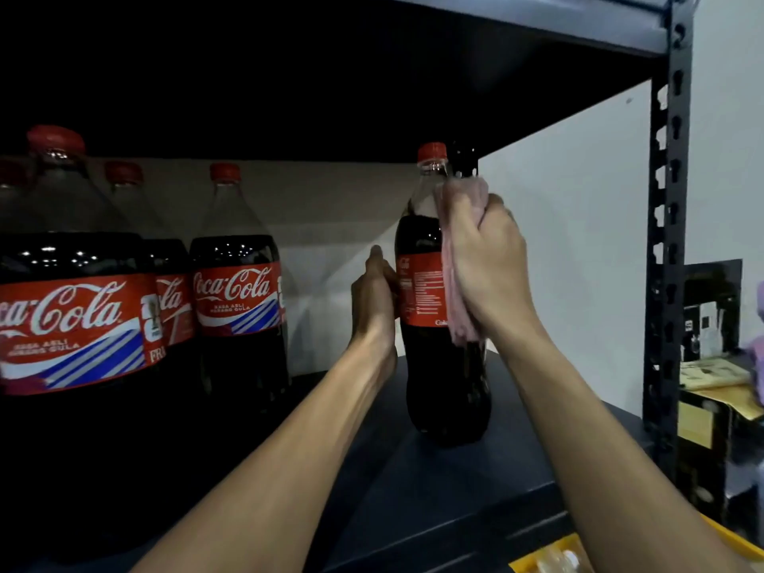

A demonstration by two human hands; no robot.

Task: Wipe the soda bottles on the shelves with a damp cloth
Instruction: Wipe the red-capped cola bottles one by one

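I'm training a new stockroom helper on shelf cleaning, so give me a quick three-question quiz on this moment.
1. True or false: the pink cloth is held in the left hand.
2. The bottle being wiped is: A) lying on its side; B) standing upright on the shelf; C) lifted clear of the shelf.
3. What colour is its cap?
Key: 1 false: the right hand grips the pink cloth against the bottle, while the left hand holds its other side. 2 B. 3 red.
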